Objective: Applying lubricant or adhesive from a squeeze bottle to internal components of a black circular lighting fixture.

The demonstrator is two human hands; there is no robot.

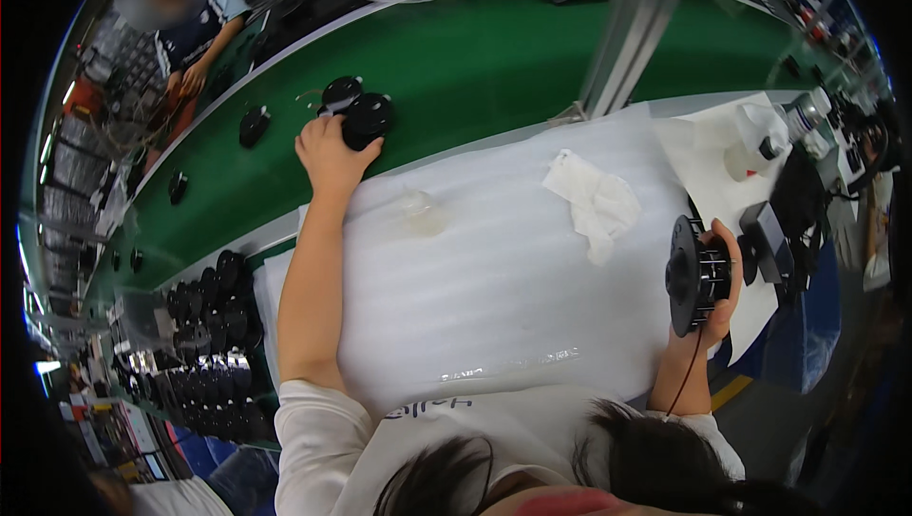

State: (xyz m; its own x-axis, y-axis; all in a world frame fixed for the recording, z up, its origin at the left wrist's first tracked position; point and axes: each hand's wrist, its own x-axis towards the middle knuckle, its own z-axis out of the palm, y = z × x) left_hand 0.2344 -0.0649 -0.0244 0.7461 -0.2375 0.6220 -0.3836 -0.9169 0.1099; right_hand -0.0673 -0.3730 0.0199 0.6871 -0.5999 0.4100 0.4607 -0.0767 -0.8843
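My left hand (331,157) reaches over the far edge of the white mat onto the green belt. Its thumb and fingers close on a black round part (369,120). A second black round part (342,91) sits just behind that one, against it or very near. On the right, above the mat's edge, my right hand (726,274) grips a black spool-like part (682,276) with a flat disc on one side and open ribs round its rim. A thin reddish-brown wire (691,372) hangs from this part along my right forearm.
Crumpled white tissue (597,200) and a small clear plastic piece (421,214) lie on the white mat (494,288). Many black parts (214,326) stand in rows at left. A metal post (638,31) rises beyond the mat. Another person (195,31) sits across the belt (475,60).
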